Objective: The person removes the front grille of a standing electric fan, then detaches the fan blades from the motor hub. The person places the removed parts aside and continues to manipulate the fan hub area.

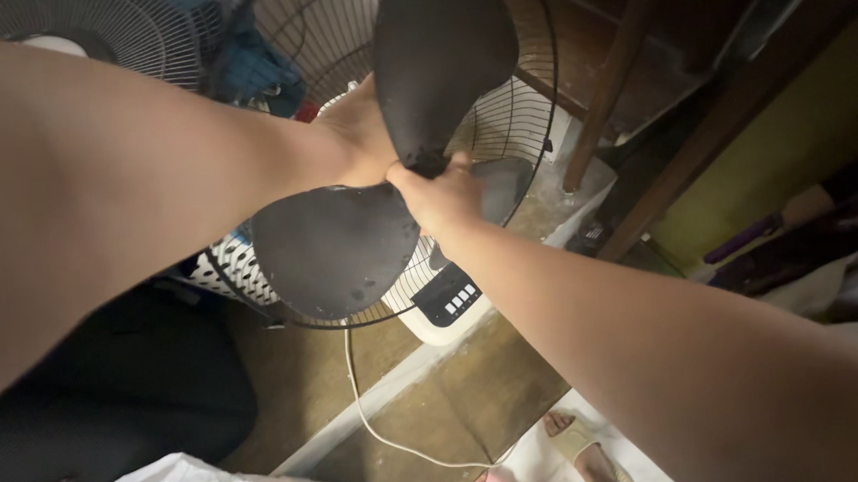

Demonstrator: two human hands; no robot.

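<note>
Fan blades [353, 244], three dark ones, are sitting against one wire guard [524, 105] above a white fan base [450, 311]. The right hand [442, 193] is closing its fingers around the hub where the blades are meeting. The left hand [363, 134] is reaching behind the upper blade; its grip cannot be told. A second fan [108, 34] is standing top left.

Below me the brown floor [435, 412] is dim; dark wooden furniture legs [614, 82] stand ahead, an olive-green wall [777, 134] to my right.
</note>
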